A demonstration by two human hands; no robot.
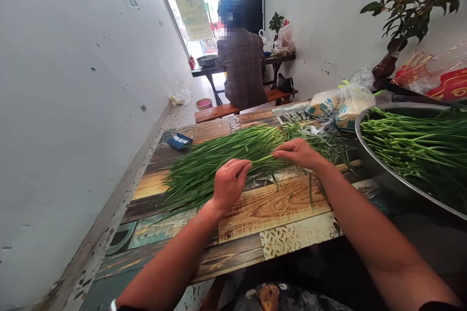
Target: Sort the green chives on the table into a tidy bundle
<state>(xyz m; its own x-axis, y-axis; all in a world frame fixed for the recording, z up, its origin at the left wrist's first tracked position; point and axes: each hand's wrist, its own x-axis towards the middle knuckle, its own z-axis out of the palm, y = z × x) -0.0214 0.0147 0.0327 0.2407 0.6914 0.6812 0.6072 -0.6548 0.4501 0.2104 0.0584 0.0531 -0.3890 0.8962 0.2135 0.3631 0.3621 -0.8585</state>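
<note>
A long heap of green chive stalks lies across the patterned wooden table. My left hand is closed, pinching one thin green stalk near the heap's front edge. My right hand is closed on the other end of that same stalk, a short way to the right. The stalk runs between the two hands just above the table.
A large metal basin at the right holds more green stalks. Behind it lie a plastic bag, a potted plant and red packets. A blue item rests at the table's far left. A seated person faces away at another table.
</note>
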